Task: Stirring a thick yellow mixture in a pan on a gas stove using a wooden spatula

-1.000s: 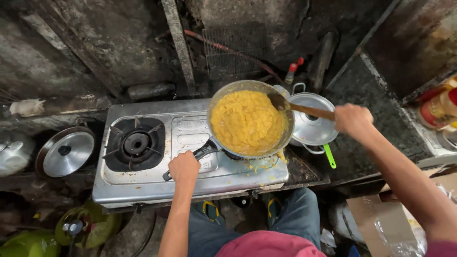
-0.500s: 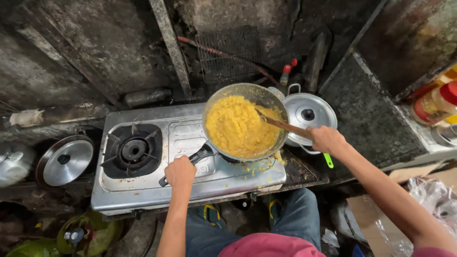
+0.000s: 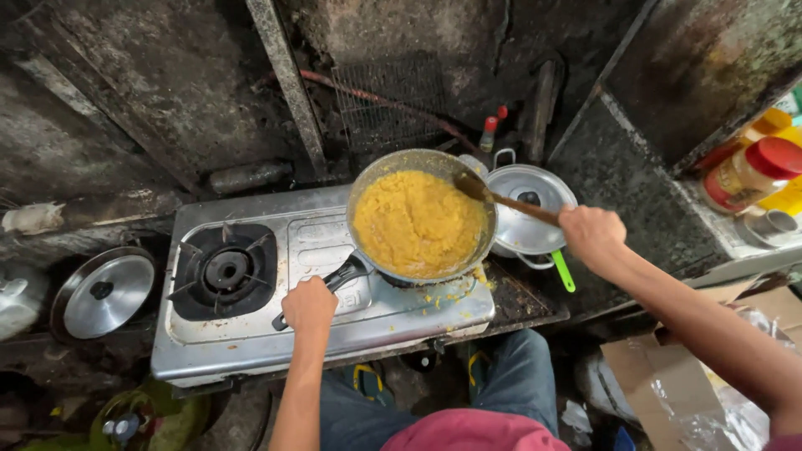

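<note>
your left hand (image 3: 309,305) was wrapped tight around the black handle (image 3: 334,280) of the frying pan (image 3: 422,215), pinning the pan steady on the right burner of the two-burner gas stove (image 3: 322,288) so it wouldn't slide. your right hand (image 3: 591,234) was fisted round the wooden spoon (image 3: 501,199), bowl end dipped into the yellow mash (image 3: 416,221) at the pan's far right rim, shaft angled down from your side. left burner (image 3: 224,269) was bare. count: one pan, one spoon, two burners, two steel lids – one lid (image 3: 104,291) left of the stove, one lidded pot (image 3: 528,209) touching the pan's right side, a green handle (image 3: 562,271) poking out beneath it. yellow crumbs lay on the stove below the pan. one red-capped jar (image 3: 748,174) sat on the counter (image 3: 727,242) at right, well apart.
</note>
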